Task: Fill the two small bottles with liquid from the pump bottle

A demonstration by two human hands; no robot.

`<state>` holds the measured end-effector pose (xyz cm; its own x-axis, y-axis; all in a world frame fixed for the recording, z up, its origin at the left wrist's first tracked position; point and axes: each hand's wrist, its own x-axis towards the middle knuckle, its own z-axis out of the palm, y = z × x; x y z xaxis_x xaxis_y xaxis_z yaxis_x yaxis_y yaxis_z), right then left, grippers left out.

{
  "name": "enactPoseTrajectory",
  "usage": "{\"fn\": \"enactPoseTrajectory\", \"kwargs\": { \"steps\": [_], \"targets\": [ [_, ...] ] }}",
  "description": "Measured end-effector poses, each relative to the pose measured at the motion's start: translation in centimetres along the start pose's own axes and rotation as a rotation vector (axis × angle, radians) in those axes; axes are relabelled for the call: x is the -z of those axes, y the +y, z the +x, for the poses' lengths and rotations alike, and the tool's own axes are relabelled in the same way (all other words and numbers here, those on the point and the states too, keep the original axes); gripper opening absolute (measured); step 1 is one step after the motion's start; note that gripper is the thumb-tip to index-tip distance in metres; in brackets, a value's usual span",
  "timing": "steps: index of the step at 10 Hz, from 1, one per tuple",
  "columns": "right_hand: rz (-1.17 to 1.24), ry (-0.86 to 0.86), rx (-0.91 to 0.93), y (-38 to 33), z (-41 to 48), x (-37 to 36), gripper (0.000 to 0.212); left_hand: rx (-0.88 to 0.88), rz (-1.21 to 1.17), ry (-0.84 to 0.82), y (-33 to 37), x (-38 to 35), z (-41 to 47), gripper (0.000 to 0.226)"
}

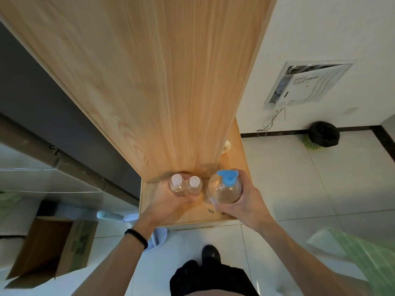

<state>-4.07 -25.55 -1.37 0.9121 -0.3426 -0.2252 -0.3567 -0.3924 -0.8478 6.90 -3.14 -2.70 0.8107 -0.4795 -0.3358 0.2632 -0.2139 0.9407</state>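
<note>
The two small bottles stand side by side and touching, upright, long axes vertical, their whitish caps on and facing up toward the camera. Both look clear, and I cannot tell whether they hold any liquid. The left hand grips the pair together from the near side, with the fingers curled under and round them.

Just to their right, close but apart, is the pump bottle, also upright, wider and round-bodied. Its blue pump head is on top. The broad part of the head lies toward the far side, so the spout seems to point away from the person and not at the small bottles, though this is not certain. The right hand wraps the pump bottle from its right and near sides.

All three are at the back of a low wooden surface, against the foot of a tall wooden panel. Whether they rest on it or are held just above it is not clear.

Judging by this, the caps must come off and the spout must turn left over a bottle mouth
</note>
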Motion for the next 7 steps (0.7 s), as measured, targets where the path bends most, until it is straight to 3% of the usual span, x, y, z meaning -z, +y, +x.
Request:
{"fn": "enactPoseTrajectory", "kwargs": {
  "steps": [3,5,6,7],
  "targets": [
    [-0.012,-0.032,-0.013,-0.3,0.0,-0.2,0.1,-0.021,0.044,0.017,0.2,0.3,-0.2,0.046],
    [0.021,-0.086,-0.05,-1.4,-1.5,1.1,0.126,-0.102,0.222,0.043,0.8,0.6,-1.2,0.058],
    [0.065,-0.017,-0.048,-2.7,-3.2,3.6,0.111,-0.054,0.253,0.089,1.1,1.7,-2.6,0.068],
    [0.057,0.159,0.13,-5.0,-5.7,7.6,0.06,-0.029,0.2,0.223,0.9,2.6,-6.3,0.059]
  ]
}}
